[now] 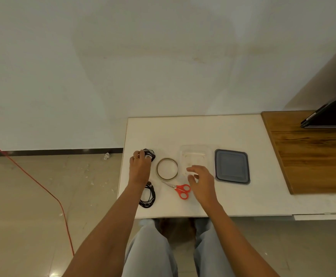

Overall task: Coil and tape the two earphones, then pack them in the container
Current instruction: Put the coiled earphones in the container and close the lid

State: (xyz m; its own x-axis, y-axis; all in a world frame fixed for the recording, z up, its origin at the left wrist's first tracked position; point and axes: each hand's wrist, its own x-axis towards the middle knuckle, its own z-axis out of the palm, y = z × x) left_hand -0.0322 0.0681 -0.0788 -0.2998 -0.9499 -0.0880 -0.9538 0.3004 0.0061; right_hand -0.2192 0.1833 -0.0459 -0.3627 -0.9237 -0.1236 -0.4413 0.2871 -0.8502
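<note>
Two black coiled earphones lie at the left of the white table (233, 200). My left hand (139, 165) reaches over the far earphone coil (150, 153), its fingers curled round the coil's near side. The near earphone coil (148, 197) lies beside my left forearm, partly hidden by it. A roll of clear tape (167, 168) sits between my hands. My right hand (200, 179) hovers with loosely spread fingers over the near edge of the clear container (195, 156), holding nothing. The container stands open and looks empty.
Red-handled scissors (180, 189) lie in front of the tape roll. The container's dark grey lid (232, 166) lies right of the container. A wooden board (313, 152) with a dark laptop (331, 114) is at the far right. A red cable (43, 188) crosses the floor on the left.
</note>
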